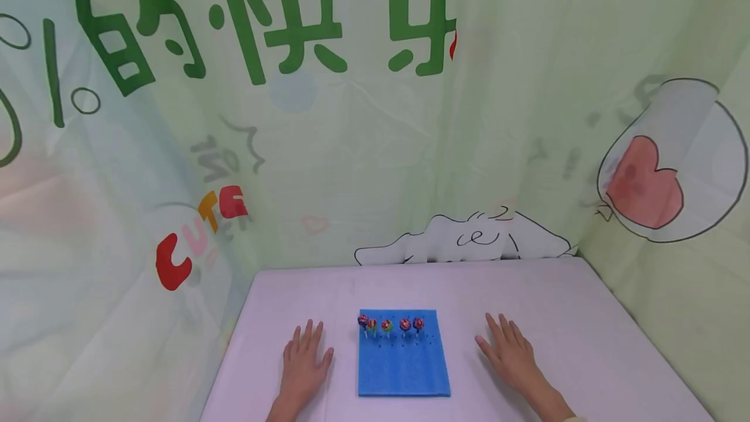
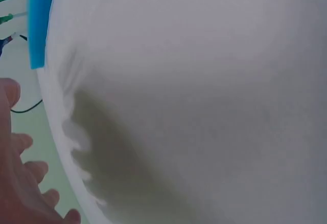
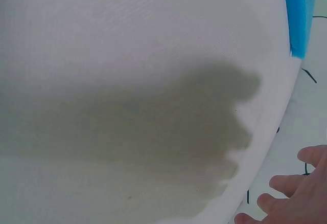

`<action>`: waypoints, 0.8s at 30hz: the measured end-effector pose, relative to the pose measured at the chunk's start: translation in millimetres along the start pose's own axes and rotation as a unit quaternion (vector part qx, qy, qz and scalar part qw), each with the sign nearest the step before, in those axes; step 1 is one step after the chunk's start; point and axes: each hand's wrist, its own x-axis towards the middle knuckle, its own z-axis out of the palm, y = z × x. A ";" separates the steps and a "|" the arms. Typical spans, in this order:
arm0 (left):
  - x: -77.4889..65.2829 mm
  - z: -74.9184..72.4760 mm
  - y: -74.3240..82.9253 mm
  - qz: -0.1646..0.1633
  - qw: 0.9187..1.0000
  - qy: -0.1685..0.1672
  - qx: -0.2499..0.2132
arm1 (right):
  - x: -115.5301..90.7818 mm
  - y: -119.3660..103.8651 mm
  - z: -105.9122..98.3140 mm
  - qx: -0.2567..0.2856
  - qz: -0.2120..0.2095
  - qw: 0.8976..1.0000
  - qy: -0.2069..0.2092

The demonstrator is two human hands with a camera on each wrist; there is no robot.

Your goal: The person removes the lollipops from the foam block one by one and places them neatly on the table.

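A blue foam board (image 1: 403,370) with rows of small holes lies on the table between the two hands. Several lollipops in shiny wrappers stand in it along its far part, among them a green-and-red lollipop (image 1: 387,325) and a dark red-and-blue lollipop (image 1: 418,323). Left of the board is the left hand (image 1: 302,366), palm down with fingers spread and nothing in it. On the other side, the right hand (image 1: 511,355) is likewise spread and holds nothing. In both wrist views each hand shows above its shadow, apart from the board's edge.
A pale cloth covers the table (image 1: 328,292). Behind it hangs a light green curtain (image 1: 363,168) with printed green characters and drawings, and similar cloth closes off the left and right sides.
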 end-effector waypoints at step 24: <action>19.5 35.3 31.5 0.088 0.992 -0.086 0.003 | 4.6 -57.7 4.7 0.011 -0.071 0.997 0.039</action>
